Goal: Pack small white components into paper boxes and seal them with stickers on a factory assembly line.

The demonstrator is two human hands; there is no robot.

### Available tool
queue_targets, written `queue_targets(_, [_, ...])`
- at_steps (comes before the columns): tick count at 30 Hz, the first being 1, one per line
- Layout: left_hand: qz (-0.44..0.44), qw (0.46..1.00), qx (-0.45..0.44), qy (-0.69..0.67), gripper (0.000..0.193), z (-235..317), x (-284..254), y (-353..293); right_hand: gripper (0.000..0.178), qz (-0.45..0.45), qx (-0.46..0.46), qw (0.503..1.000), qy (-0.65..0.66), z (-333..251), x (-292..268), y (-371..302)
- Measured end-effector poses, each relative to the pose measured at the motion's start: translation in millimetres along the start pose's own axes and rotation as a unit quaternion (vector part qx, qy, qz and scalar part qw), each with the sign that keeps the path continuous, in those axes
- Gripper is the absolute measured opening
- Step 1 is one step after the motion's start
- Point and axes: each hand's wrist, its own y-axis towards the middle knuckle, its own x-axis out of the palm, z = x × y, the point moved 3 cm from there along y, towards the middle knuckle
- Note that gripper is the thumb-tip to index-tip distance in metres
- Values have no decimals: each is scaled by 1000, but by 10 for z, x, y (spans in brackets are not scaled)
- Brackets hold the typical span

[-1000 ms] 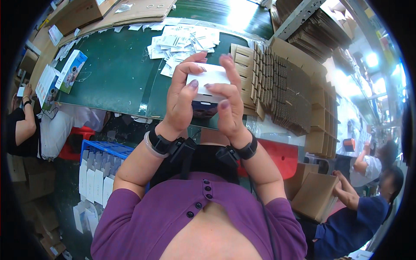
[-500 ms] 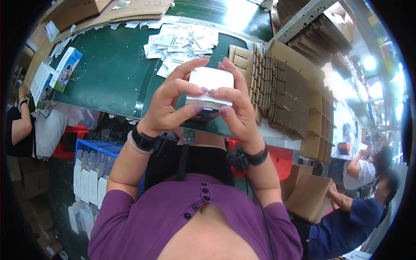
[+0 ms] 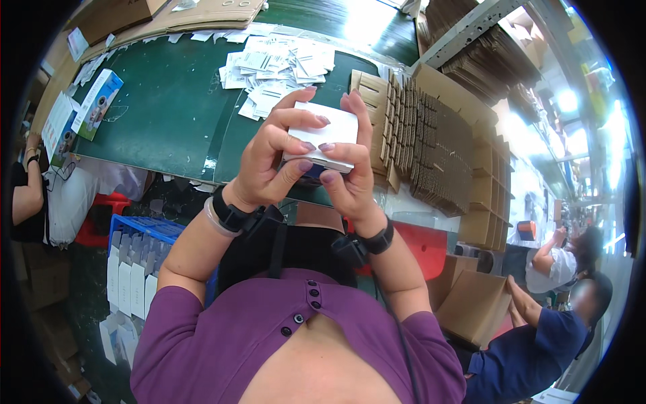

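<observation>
Between my two hands is a small box (image 3: 330, 129) with a white end flap facing up and darker printed sides below, held over the near edge of the green table (image 3: 168, 101). My left hand (image 3: 279, 148) grips its left side, with the thumb low on the front and the fingertips on the white top. On the right side, my right hand (image 3: 353, 151) closes round the box, its forefinger pressing the flap's near edge. The flap lies down on the box. Much of the box below is hidden by my thumbs and fingers.
Beyond my hands lies a pile of white leaflets (image 3: 276, 71). Cardboard dividers (image 3: 437, 141) stand stacked on the right. Two printed boxes (image 3: 97, 104) are at the left, near another person's arm. A blue crate (image 3: 151, 229) holds several white boxes. At lower right, a person handles a carton (image 3: 476, 306).
The flap's front edge, standing slightly open before, is now pressed down against the box. My left fingers have moved further over the white top.
</observation>
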Motion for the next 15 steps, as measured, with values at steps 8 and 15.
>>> queue_targets(8, [69, 986, 52, 139, 16, 7, 72, -107, 22, 59, -14, 998, -17, 11, 80, -79])
queue_targets(15, [70, 979, 66, 180, 27, 17, 67, -57, 25, 60, -69, 990, -108, 42, 40, -48])
